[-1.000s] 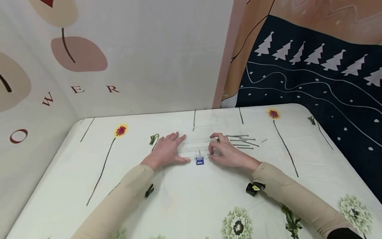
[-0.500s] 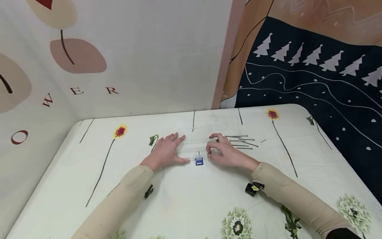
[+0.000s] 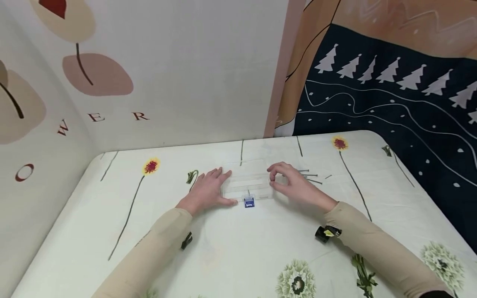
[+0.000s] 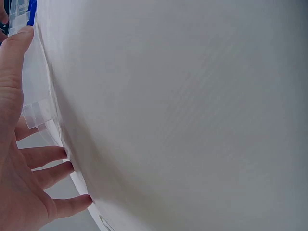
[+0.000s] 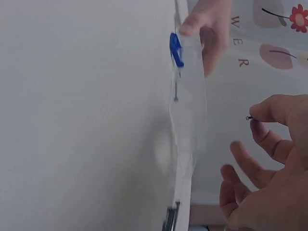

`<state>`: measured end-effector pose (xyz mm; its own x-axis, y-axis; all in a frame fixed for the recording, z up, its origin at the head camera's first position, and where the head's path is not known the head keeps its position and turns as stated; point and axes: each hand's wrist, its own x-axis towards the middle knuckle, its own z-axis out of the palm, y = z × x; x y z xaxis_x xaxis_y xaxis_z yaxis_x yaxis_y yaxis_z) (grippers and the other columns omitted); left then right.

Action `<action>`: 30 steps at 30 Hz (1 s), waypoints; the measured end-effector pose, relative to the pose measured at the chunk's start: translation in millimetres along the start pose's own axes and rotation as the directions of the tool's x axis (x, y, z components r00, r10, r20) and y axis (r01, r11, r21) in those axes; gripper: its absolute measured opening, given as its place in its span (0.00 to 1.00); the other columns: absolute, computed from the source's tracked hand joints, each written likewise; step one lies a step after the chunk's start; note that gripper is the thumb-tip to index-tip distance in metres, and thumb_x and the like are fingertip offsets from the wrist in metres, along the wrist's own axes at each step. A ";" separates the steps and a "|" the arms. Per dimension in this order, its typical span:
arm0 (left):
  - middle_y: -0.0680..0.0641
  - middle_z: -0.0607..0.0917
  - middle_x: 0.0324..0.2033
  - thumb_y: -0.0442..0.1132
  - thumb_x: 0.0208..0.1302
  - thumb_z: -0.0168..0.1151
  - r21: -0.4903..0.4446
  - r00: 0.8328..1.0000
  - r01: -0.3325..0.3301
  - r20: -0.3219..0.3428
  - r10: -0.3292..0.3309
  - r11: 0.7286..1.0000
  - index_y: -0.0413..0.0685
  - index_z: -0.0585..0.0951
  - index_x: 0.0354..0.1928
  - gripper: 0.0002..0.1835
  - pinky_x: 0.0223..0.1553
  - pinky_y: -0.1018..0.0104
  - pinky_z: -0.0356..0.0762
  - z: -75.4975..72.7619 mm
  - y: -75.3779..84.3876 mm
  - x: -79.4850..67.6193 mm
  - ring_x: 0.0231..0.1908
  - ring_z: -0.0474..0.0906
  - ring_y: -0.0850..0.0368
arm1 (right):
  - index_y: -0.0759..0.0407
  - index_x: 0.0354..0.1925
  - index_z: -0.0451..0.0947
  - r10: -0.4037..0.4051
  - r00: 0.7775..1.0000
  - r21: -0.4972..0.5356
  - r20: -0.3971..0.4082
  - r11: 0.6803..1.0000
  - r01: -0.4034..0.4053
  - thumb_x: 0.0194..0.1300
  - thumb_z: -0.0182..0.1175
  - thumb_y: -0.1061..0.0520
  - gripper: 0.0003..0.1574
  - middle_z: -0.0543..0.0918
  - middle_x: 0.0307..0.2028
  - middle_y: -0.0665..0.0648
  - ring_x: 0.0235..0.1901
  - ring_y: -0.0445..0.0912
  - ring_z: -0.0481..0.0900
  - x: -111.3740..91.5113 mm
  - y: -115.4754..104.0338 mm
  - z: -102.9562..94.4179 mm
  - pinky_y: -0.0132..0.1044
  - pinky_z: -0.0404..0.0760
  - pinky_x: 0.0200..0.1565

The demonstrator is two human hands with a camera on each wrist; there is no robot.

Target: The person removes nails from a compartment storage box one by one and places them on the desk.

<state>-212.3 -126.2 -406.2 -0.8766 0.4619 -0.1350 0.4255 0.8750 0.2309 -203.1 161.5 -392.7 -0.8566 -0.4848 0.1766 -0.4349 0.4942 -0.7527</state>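
Note:
A clear plastic box (image 3: 247,181) with a blue latch (image 3: 249,202) at its front lies on the table. My left hand (image 3: 208,190) rests at its left end, fingers spread and fairly straight, the thumb along the front edge. In the left wrist view the thumb (image 4: 19,43) touches the box near the latch. To the right of the box, my right hand (image 3: 294,184) pinches a nail between thumb and index finger; only the head end of this nail (image 5: 249,118) shows. Through the clear wall a thin nail (image 5: 176,91) is visible near the latch.
Several grey nails (image 3: 311,178) lie on the table just right of the box, partly hidden by my right hand. A short thin piece (image 3: 328,176) lies farther right. The flower-printed cloth (image 3: 223,256) covers the table; a wall hanging stands behind.
My right hand has moved right, away from the box's right side, and now covers more of the loose nails. The left hand and the box stay in place.

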 end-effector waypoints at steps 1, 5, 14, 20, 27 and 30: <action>0.33 0.59 0.70 0.69 0.49 0.66 0.000 1.000 0.000 0.000 0.000 1.000 0.46 0.62 0.72 0.54 0.64 0.35 0.54 0.4 0.2 -0.1 0.68 0.55 0.36 | 0.55 0.33 0.74 0.008 1.000 0.013 -0.005 1.000 -0.008 0.64 0.60 0.64 0.05 0.79 0.51 0.59 0.56 0.56 0.72 -1.7 1.6 -3.6 0.56 0.70 0.57; 0.33 0.59 0.70 0.69 0.49 0.65 0.001 1.000 0.002 -0.001 -0.002 1.000 0.47 0.62 0.73 0.54 0.64 0.35 0.54 0.9 1.3 -0.5 0.68 0.55 0.36 | 0.58 0.35 0.76 0.060 0.998 0.048 -0.008 0.997 -0.060 0.66 0.59 0.64 0.02 0.83 0.42 0.55 0.49 0.51 0.77 -10.0 9.5 -18.6 0.54 0.74 0.54; 0.34 0.59 0.70 0.69 0.49 0.66 0.011 1.000 0.007 0.001 -0.007 1.000 0.47 0.61 0.73 0.54 0.64 0.36 0.53 1.8 1.9 -1.2 0.68 0.55 0.36 | 0.59 0.38 0.76 0.113 0.993 0.008 -0.035 0.994 -0.113 0.66 0.61 0.61 0.03 0.83 0.38 0.54 0.45 0.50 0.78 -28.1 25.4 -37.3 0.52 0.75 0.48; 0.34 0.59 0.70 0.70 0.49 0.66 0.026 1.000 0.006 0.005 -0.006 1.000 0.47 0.61 0.73 0.54 0.64 0.35 0.54 1.8 1.7 -1.4 0.68 0.55 0.36 | 0.60 0.38 0.76 0.103 0.991 -0.048 -0.081 0.993 -0.107 0.67 0.60 0.62 0.02 0.83 0.38 0.56 0.45 0.53 0.79 -39.5 35.6 -47.3 0.54 0.74 0.48; 0.34 0.60 0.70 0.70 0.49 0.66 0.029 1.000 0.000 -0.005 0.000 1.000 0.47 0.62 0.73 0.54 0.63 0.35 0.55 1.6 1.2 -1.5 0.68 0.56 0.36 | 0.61 0.41 0.76 0.149 0.982 -0.098 -0.117 0.982 -0.161 0.68 0.59 0.62 0.04 0.83 0.39 0.58 0.46 0.56 0.78 -53.2 46.3 -61.1 0.54 0.73 0.48; 0.34 0.60 0.70 0.70 0.49 0.65 0.027 1.000 -0.002 -0.004 0.002 1.000 0.47 0.62 0.73 0.54 0.63 0.35 0.55 2.0 1.1 -1.5 0.68 0.56 0.36 | 0.62 0.40 0.76 0.163 0.980 -0.112 -0.113 0.978 -0.176 0.68 0.59 0.63 0.04 0.83 0.38 0.57 0.44 0.55 0.79 -60.6 52.3 -66.1 0.57 0.73 0.49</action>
<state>-210.1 -125.6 -407.7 -0.8766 0.4632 -0.1305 0.4332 0.8776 0.2053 -192.3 264.5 -400.8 -0.9420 -0.3126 0.1219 -0.3056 0.6493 -0.6965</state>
